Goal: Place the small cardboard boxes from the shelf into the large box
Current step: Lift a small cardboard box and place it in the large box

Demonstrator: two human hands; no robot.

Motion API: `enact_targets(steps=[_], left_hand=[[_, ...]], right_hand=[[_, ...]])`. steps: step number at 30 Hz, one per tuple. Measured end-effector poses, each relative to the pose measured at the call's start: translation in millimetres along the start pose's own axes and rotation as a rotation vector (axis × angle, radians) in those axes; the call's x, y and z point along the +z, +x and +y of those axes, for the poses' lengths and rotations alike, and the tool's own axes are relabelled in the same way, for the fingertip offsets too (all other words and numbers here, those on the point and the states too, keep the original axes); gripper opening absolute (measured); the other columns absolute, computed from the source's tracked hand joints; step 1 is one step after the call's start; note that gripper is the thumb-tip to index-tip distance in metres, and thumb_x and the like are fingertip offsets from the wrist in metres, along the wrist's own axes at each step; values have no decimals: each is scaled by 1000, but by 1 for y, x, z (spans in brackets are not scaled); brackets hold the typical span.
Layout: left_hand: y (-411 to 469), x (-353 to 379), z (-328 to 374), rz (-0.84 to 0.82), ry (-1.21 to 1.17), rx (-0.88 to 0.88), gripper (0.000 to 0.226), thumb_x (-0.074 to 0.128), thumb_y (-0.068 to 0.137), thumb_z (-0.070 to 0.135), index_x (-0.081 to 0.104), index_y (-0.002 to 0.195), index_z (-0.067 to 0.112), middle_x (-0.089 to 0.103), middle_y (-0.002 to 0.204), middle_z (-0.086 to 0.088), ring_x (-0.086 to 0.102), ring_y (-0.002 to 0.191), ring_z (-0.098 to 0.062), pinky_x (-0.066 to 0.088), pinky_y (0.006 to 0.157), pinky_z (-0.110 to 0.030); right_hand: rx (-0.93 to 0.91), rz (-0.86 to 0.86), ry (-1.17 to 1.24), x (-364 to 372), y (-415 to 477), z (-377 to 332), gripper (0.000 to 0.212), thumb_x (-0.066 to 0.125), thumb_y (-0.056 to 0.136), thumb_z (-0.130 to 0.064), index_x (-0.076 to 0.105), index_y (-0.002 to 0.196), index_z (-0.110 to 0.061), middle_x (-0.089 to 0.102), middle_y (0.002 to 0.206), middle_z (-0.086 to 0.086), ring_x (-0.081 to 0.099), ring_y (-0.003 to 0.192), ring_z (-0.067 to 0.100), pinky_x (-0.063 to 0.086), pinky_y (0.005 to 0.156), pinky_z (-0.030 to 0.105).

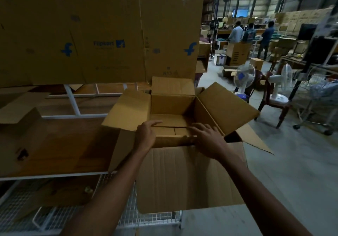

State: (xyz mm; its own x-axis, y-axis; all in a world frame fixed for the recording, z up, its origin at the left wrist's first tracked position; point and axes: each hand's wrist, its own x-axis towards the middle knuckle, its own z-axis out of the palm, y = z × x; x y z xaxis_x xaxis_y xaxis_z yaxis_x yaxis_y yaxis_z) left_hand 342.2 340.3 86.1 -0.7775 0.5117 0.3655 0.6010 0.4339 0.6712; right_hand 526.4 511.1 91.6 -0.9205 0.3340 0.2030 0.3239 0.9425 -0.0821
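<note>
**Both hands down in the open big box**

Seen from the head camera, in a dim warehouse. Open at the middle: the large box (173,106), all four flaps spread outward, the near flap hanging down toward the camera. Resting at its left on the edge of a wooden shelf (60,144) with a white frame, wire mesh below.

Reaching over the near rim: left hand (146,135), fingers stretched forward and laid flat on cardboard inside the box. Beside it, right hand (206,138), fingers spread and curved downward onto the same cardboard. Neither hand clenched; both loose and pressing on top rather than wrapped around anything.

Under the fingers, inside the big box near its front wall: small boxes (172,128), flat tops showing, with seams between them. Exact count hard to tell in the dark.

On the shelf at far left: another cardboard box (18,118) with a flap raised, apart from both hands. Standing behind the shelf: a wide flattened carton (73,34) with blue printed logos.

To the right, on the grey floor: two white fans (244,78), a dark chair (270,100) between them. Farther back: three people (250,34) standing at tables among stacked cartons.
</note>
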Motion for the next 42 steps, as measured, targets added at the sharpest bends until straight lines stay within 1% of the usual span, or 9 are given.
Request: enact_targets(steps=[3,6,11,13,19,22,26,34,42], left_hand=[[-14,7,-7,-92,70,-14,64,44,93,-14,71,129,31,66,139,-3,65,64,-9,39,41,-9],[-20,9,-4,-139,176,-73,61,46,95,-7,66,134,35,74,110,-1,54,54,-7,32,36,-15],[-29,11,-5,-195,351,-60,57,44,97,5,54,146,33,70,126,-5,68,100,-24,55,71,-32],[-32,10,-5,-197,443,-33,53,46,98,11,53,147,31,70,126,-4,68,103,-24,56,73,-34],[-32,6,3,-67,546,112,42,47,99,30,58,140,25,71,122,-1,65,102,-23,55,71,-36],[-31,12,-5,-45,488,202,51,46,101,43,44,149,28,58,144,1,55,125,-20,54,90,-42],[-32,8,-16,-15,500,225,62,45,102,49,28,158,29,38,163,-6,32,150,-27,33,118,-51],[-20,-46,-55,61,469,196,66,44,101,52,29,159,26,33,166,-9,23,155,-31,21,123,-53],[-13,-150,-136,143,394,185,68,29,102,61,32,158,23,35,165,-9,25,154,-31,20,124,-56]], right_hand=[[35,-53,77,24,-5,-5,56,46,99,-48,26,152,-44,17,166,-1,16,152,28,23,119,56],[38,-42,122,35,-4,-8,54,34,102,-53,24,153,-41,13,167,0,7,154,28,17,121,57],[90,34,109,43,3,-19,59,28,101,-58,18,155,-38,13,168,2,5,154,30,18,121,58],[99,48,100,44,5,-21,61,30,101,-57,17,156,-35,12,168,3,4,154,31,18,121,57],[126,71,78,47,15,-28,67,37,101,-55,11,158,-31,8,168,6,3,154,33,17,120,56],[132,99,68,47,20,-34,68,38,101,-55,10,158,-31,8,168,7,3,154,33,19,121,57],[116,153,99,43,30,-47,67,41,100,-53,16,157,-28,13,167,10,8,153,34,24,118,61],[48,240,102,27,67,-111,64,38,99,-58,23,155,-29,19,166,9,14,152,35,26,117,59],[-98,260,173,21,119,-258,66,37,97,-60,23,154,-31,15,166,7,10,152,33,23,118,56]])
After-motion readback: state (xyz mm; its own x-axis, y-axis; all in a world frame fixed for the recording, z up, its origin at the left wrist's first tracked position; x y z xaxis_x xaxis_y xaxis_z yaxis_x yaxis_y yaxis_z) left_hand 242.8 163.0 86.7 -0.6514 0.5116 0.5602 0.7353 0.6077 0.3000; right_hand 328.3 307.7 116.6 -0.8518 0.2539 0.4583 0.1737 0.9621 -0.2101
